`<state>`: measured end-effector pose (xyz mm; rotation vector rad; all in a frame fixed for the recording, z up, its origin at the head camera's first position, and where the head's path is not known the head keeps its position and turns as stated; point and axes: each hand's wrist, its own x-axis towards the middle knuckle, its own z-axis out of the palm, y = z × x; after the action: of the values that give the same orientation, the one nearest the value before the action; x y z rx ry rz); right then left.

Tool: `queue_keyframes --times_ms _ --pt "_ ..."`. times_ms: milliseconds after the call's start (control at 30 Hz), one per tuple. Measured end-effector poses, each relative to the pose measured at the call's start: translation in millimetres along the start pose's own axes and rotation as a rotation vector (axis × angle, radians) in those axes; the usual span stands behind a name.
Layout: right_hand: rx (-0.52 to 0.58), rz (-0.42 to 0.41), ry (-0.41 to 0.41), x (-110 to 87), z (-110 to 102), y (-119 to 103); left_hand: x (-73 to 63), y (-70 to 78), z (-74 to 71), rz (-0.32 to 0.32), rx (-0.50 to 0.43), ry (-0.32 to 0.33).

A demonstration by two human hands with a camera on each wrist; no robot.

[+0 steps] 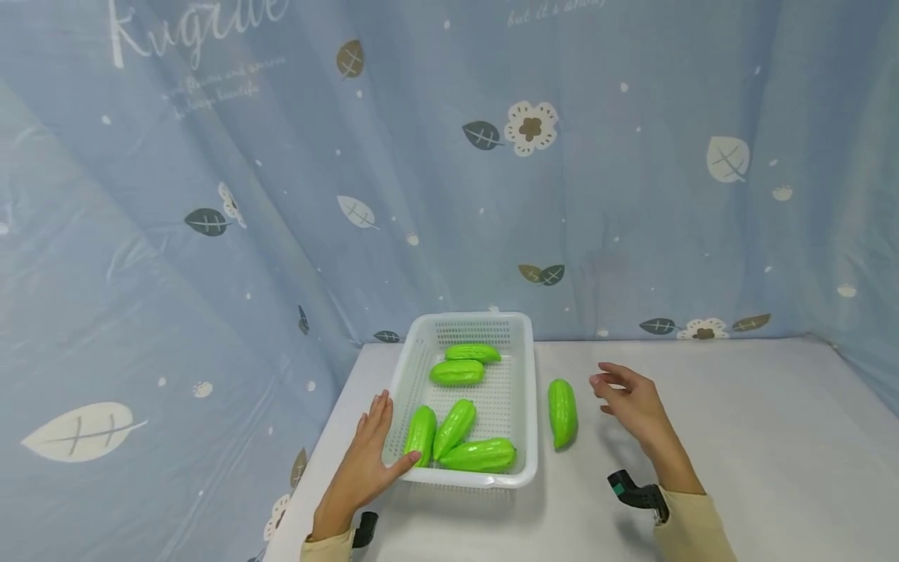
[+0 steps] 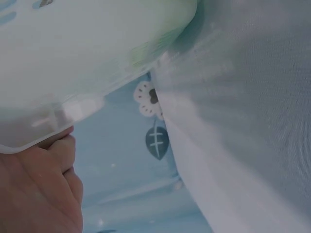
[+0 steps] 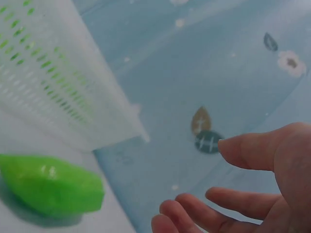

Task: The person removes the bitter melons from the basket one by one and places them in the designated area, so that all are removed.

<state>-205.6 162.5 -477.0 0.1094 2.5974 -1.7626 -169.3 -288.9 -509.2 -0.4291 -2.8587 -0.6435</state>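
A white perforated plastic basket (image 1: 523, 406) stands on the table with several bright green, ridged, cucumber-like vegetables (image 1: 458, 373) lying inside. My left hand (image 1: 365, 457) touches the basket's near left corner, its fingers straight along the outside and the thumb over the rim. In the left wrist view this hand (image 2: 43, 189) lies against the basket rim (image 2: 29, 143), with part of it hidden. To the right of the basket, one more green vegetable (image 1: 563, 414) lies on the table. My right hand (image 1: 635, 402) hovers right of it, fingers loosely bent and apart, holding nothing.
White cloth covers the table (image 1: 765, 437). A blue patterned curtain (image 1: 618, 195) hangs behind it and along the left side. Black wrist mounts show at the left (image 1: 366, 529) and right (image 1: 639, 493) sleeves.
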Motion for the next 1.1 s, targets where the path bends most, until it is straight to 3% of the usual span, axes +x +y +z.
queue_keyframes --times_ms 367,633,1100 --pt "0.003 -0.104 -0.018 -8.5 3.0 -40.9 2.6 3.7 -2.1 0.002 0.056 -0.013" --pt "-0.012 -0.181 -0.060 -10.7 18.3 -61.5 0.6 3.8 -2.6 -0.006 0.087 -0.003" --pt "0.003 -0.211 -0.140 -4.2 47.3 -85.2 -0.4 3.7 -1.6 -0.008 0.075 -0.001"
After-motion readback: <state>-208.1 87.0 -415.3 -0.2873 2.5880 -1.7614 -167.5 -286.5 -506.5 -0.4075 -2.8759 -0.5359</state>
